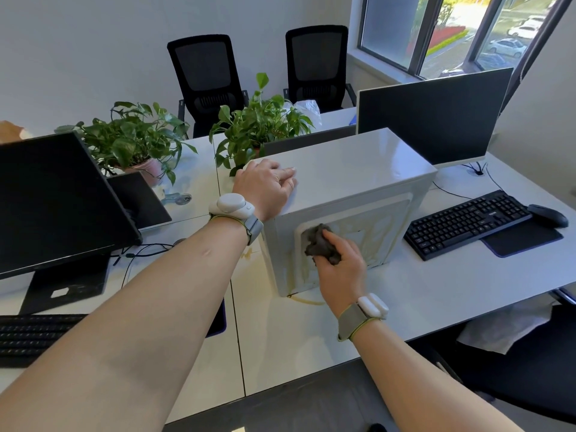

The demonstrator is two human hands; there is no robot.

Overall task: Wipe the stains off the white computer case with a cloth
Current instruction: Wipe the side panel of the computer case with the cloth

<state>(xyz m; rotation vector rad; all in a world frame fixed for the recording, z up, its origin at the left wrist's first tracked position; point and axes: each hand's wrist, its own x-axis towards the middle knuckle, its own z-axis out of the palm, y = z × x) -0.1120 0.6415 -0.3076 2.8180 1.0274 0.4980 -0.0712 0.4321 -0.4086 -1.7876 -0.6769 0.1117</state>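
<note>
Meanwhile, your left hand [266, 185] lay flat, fingers relaxed, on top of the white computer case [349, 207], which stood upright on the desk [420, 300] at center. Your right hand [339, 260] clutched a bunched gray cloth [319, 243] against the near panel, where yellowish streaks [374, 235] ran down. At three o'clock of the case lay a black keyboard [467, 222].
</note>
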